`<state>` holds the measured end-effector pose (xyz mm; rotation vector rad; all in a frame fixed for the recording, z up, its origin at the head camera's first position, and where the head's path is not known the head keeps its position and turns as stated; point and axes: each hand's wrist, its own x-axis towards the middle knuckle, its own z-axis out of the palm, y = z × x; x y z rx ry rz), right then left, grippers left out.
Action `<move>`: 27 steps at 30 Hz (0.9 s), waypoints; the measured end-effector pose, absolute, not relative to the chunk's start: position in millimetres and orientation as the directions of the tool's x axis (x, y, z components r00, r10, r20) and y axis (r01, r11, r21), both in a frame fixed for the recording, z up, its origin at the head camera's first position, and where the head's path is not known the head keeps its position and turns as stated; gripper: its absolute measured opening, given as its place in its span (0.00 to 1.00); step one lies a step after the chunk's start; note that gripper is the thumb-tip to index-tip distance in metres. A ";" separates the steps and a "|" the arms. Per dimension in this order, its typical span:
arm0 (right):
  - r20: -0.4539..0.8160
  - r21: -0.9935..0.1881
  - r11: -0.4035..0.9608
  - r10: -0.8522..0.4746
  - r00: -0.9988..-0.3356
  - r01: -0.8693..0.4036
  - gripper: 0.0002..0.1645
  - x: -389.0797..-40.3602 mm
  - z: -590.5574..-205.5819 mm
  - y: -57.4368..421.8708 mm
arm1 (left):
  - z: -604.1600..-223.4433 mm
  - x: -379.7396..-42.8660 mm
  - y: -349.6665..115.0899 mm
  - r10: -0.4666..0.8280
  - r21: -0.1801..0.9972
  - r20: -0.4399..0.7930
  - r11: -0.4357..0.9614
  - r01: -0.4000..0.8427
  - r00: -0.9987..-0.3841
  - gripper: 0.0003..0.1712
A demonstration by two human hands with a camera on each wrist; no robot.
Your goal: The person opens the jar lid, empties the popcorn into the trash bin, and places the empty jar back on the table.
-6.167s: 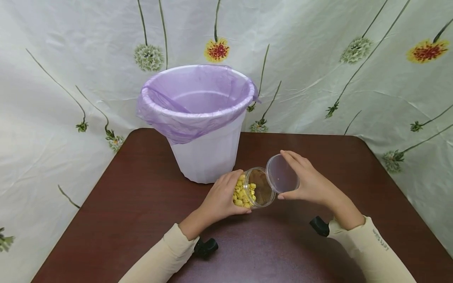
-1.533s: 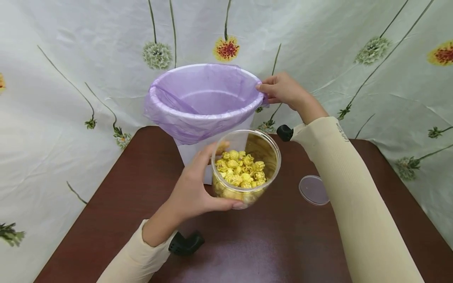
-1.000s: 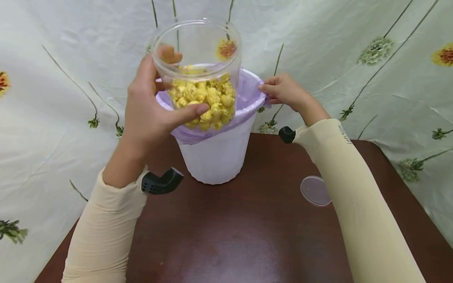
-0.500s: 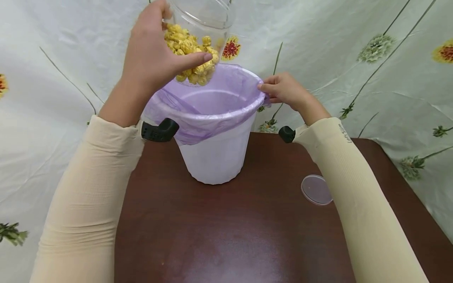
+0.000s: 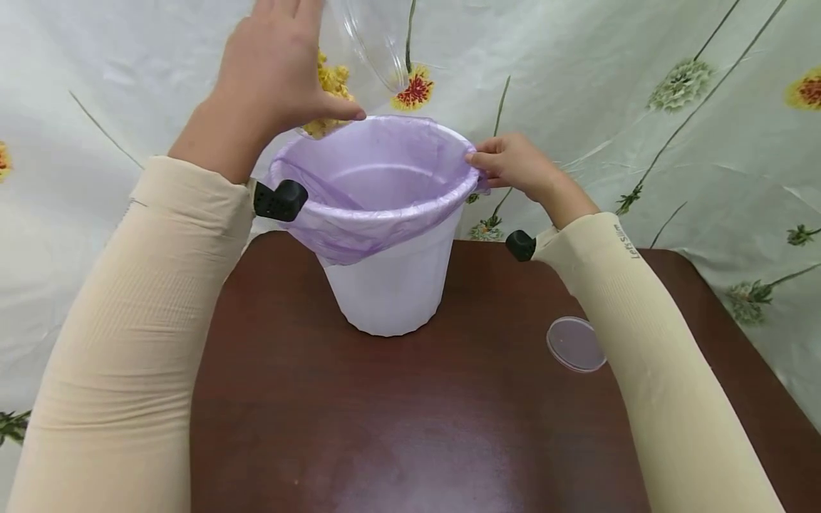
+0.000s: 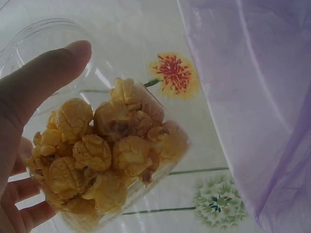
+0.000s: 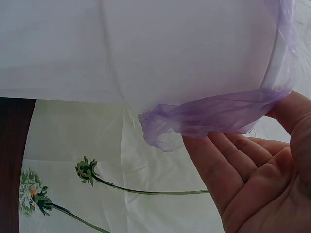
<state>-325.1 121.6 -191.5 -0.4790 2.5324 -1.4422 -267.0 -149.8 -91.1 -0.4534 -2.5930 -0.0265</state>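
My left hand (image 5: 269,78) grips a clear plastic jar (image 5: 372,43) with yellow popcorn (image 5: 331,89) inside. The jar is tilted with its mouth toward the right, above the left back of a white trash bin (image 5: 391,292); its top is cut off by the head view's upper edge. In the left wrist view, thumb and fingers wrap the jar and the popcorn (image 6: 97,155) lies heaped in it. My right hand (image 5: 519,167) pinches the bin's right rim over the purple bag (image 5: 359,242) lining it. From the right wrist, the folded liner edge (image 7: 214,114) shows by the fingers.
A round clear lid (image 5: 577,345) lies on the dark brown table (image 5: 385,413), beside my right forearm. A pale flowered cloth (image 5: 596,135) hangs behind the table. A small black camera mount sits on each wrist.
The lid came off and was set down on the table. My right hand moved to the bin's rim. My left hand raised the jar from the table area and is tipping it rightward.
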 end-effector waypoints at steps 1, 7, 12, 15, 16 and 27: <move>-0.007 -0.858 0.479 -0.369 -0.929 -0.184 0.23 -324.9 -191.3 120.9 | -91.3 -268.0 -150.6 0.330 -0.099 0.467 0.941 0.323 -0.820 0.62; -0.007 -0.862 0.472 -0.374 -0.927 -0.184 0.22 -324.9 -193.0 118.2 | -93.7 -272.5 -154.3 0.444 -0.257 0.395 0.894 0.368 -0.804 0.55; -0.001 -0.866 0.465 -0.372 -0.928 -0.185 0.22 -324.4 -193.4 117.5 | -94.8 -274.1 -155.9 0.515 -0.355 0.364 0.847 0.395 -0.776 0.53; 0.002 -0.862 0.469 -0.372 -0.928 -0.190 0.22 -323.8 -193.0 116.7 | -96.2 -273.5 -157.0 0.544 -0.425 0.342 0.817 0.390 -0.766 0.53; 0.003 -0.861 0.472 -0.373 -0.928 -0.192 0.22 -323.7 -192.9 116.4 | -97.0 -273.2 -157.4 0.552 -0.448 0.337 0.807 0.385 -0.763 0.53; 0.000 -0.857 0.479 -0.375 -0.927 -0.193 0.22 -322.9 -191.9 116.5 | -104.1 -275.7 -159.2 0.700 -0.638 0.410 0.678 0.364 -0.585 0.30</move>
